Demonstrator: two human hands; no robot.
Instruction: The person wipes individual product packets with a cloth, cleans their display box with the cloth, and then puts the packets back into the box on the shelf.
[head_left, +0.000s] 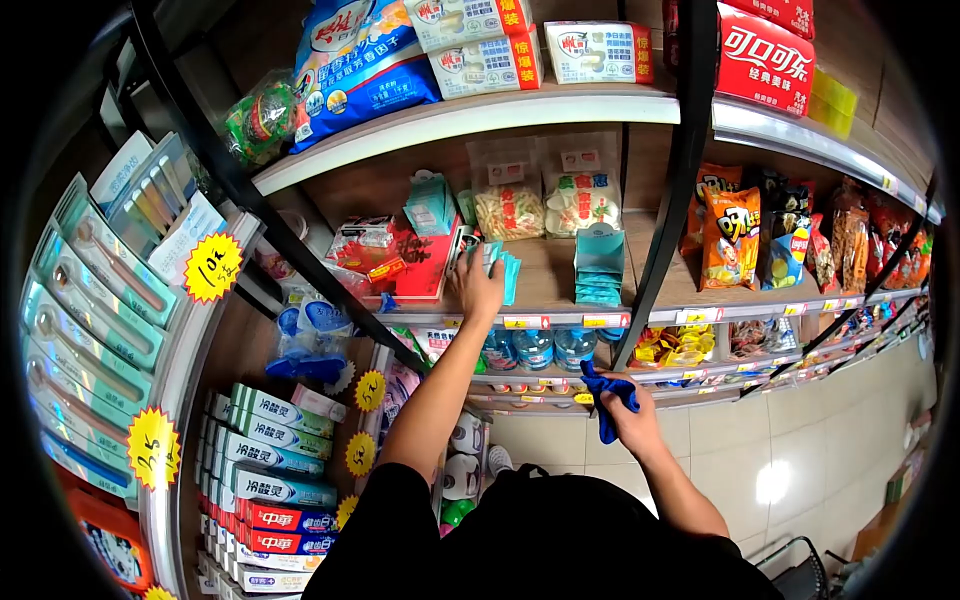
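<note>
The left hand (477,285) is on some teal packs (510,278) on the shelf (545,292). Its fingers are bent over them, but I cannot tell if it grips one or just touches. The right hand (635,415), at 4 o'clock from the left, is closed tight on a blue cloth (606,390).

The step in hand seems to be sorting or moving the teal packs. The next move likely calls for soft, neat fingers, since the packs look thin and could slide. The cloth should stay clear of the shelf.

From the left hand, a red box (425,270) lies just beside it at 9 o'clock. A teal box (600,245) with more packs in it stands near, at 3 o'clock.

There is lots of writing. At 2 o'clock, up high, a red carton (765,60) says 可口可乐 and 经典美味. At 1 o'clock, the white soap box (595,55) says 惊爆装. Past the black post (675,170), at 3 o'clock, an orange bag (730,245) says 呀! At 8 o'clock, toothpaste boxes (285,435) say 冷酸灵, and red ones under them say 中华. Far off at 9 o'clock, a yellow star (213,268) says 10元. The words on the teal packs are too small to read.
</note>
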